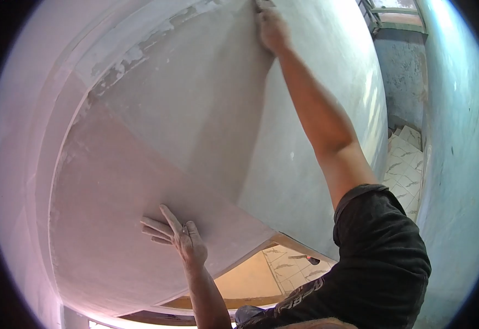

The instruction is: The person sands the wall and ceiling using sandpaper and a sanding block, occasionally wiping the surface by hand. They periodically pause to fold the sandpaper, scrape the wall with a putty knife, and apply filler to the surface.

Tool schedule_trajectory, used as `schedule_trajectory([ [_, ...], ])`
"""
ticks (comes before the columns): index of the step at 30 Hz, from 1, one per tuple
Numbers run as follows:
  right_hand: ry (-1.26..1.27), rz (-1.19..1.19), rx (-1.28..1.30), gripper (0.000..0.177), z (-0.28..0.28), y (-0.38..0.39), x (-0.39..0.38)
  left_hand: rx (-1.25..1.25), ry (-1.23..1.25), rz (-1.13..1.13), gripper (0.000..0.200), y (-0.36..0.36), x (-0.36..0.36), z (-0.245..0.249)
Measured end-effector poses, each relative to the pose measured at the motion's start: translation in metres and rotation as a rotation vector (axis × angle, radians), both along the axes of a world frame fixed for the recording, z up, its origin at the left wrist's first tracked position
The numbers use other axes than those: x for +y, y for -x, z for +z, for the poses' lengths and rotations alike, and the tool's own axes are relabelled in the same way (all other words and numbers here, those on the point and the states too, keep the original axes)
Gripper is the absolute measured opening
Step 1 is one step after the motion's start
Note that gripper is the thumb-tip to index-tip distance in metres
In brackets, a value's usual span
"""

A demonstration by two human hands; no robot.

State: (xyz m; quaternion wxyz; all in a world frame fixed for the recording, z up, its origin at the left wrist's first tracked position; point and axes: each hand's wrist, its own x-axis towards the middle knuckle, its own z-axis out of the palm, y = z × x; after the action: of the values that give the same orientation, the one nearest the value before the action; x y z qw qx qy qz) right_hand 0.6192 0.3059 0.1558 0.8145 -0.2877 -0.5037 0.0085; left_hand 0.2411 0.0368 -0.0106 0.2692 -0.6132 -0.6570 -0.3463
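Note:
My left hand (pixel 184 236) rests against the grey plastered wall (pixel 140 164), its dusty fingers spread and nothing in it. At the top of the view, my right hand (pixel 273 30) is raised on the outstretched arm, its fingers closed round a small flat tool (pixel 263 5) held against the upper wall. The tool is partly cut off by the frame edge, so its kind cannot be made out. Rough, patchy plaster (pixel 121 67) runs along the wall's upper left edge. A broad shadow falls down the wall below my right hand.
A tiled floor (pixel 403 170) and a weathered wall (pixel 406 77) show in the gap at right. A greenish wall (pixel 456 164) stands at far right. Below lie a wooden-edged platform (pixel 245 279) and more tiles, with a dark object (pixel 313 260) on them.

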Motion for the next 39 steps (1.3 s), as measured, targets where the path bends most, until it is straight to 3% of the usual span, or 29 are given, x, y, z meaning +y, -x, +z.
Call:
schedule_trajectory([
  [1,0.057,0.003,-0.154,0.032,-0.002,0.013,0.013,-0.003,-0.002,0.022,0.069,-0.001,0.003,-0.001],
  [3,-0.197,-0.017,-0.674,0.03,-0.025,0.072,-0.004,0.001,-0.04,-0.033,0.07,-0.007,0.001,0.0],
  [4,-0.191,-0.025,-0.664,0.03,-0.027,0.078,-0.015,0.002,-0.037,-0.04,0.07,-0.006,-0.002,-0.002],
  [5,-0.401,-0.036,-0.699,0.031,-0.024,0.079,-0.028,0.0,-0.029,-0.058,0.07,-0.006,-0.003,-0.005],
  [10,-0.156,0.687,0.202,0.038,-0.008,-0.027,0.082,0.001,0.016,-0.097,0.07,0.0,-0.007,-0.009],
  [12,-0.004,0.034,-0.064,0.037,-0.01,-0.017,0.04,-0.01,0.018,-0.097,0.07,-0.001,-0.006,-0.009],
  [13,0.016,0.174,-0.208,0.035,-0.006,0.024,0.017,-0.015,0.022,-0.098,0.07,-0.001,-0.005,-0.01],
  [15,-0.564,-0.239,-0.707,0.031,-0.014,0.112,-0.051,-0.011,0.019,-0.094,0.07,-0.001,-0.002,-0.009],
  [16,-0.543,-0.233,-0.686,0.031,-0.01,0.112,-0.058,-0.011,0.015,-0.096,0.07,-0.001,-0.001,-0.009],
  [18,-0.78,-0.183,-0.675,0.034,-0.007,0.114,-0.059,-0.009,0.017,-0.097,0.07,0.0,0.0,-0.007],
  [19,-0.558,-0.226,-0.64,0.03,0.001,0.096,-0.005,-0.011,0.018,-0.1,0.07,0.0,0.0,-0.008],
  [21,-0.384,0.501,-0.44,0.03,-0.028,0.015,0.061,-0.023,0.01,-0.099,0.07,0.001,-0.001,-0.007],
  [23,-0.009,0.515,-0.354,0.03,-0.073,-0.017,0.103,-0.045,-0.005,-0.095,0.07,0.001,0.001,-0.007],
  [25,-0.048,-0.008,-0.321,0.031,-0.121,0.073,0.02,-0.068,-0.037,-0.072,0.07,0.0,0.005,-0.004],
  [26,-0.291,-0.466,-0.605,0.029,-0.155,0.115,-0.025,-0.076,-0.041,-0.06,0.07,0.0,0.007,-0.004],
  [27,-0.373,-0.245,-0.663,0.032,-0.172,0.125,-0.104,-0.075,-0.034,-0.048,0.07,0.001,0.005,-0.003],
  [29,-0.357,0.065,-0.595,0.037,-0.256,0.148,-0.114,-0.039,0.006,-0.062,0.07,-0.002,0.005,-0.001],
  [30,-0.143,0.416,-0.184,0.034,-0.294,0.136,-0.1,-0.065,-0.039,-0.092,0.07,-0.008,0.005,-0.003],
  [32,-0.015,0.57,0.617,0.035,-0.343,0.099,-0.058,-0.082,-0.053,-0.118,0.07,-0.012,0.018,-0.001],
  [34,0.22,0.622,1.02,0.044,-0.347,0.076,-0.102,-0.033,-0.108,-0.042,0.071,-0.01,0.011,-0.005],
  [35,0.554,0.602,0.9,0.044,-0.353,0.076,-0.115,-0.035,-0.122,-0.042,0.069,-0.01,0.013,-0.005],
  [38,0.053,0.492,0.929,0.04,-0.39,0.143,-0.093,-0.058,-0.128,-0.04,0.065,0.0,0.009,-0.001],
  [39,0.064,0.56,0.949,0.038,-0.412,0.142,-0.11,-0.057,-0.124,-0.04,0.064,-0.005,0.002,-0.001],
])
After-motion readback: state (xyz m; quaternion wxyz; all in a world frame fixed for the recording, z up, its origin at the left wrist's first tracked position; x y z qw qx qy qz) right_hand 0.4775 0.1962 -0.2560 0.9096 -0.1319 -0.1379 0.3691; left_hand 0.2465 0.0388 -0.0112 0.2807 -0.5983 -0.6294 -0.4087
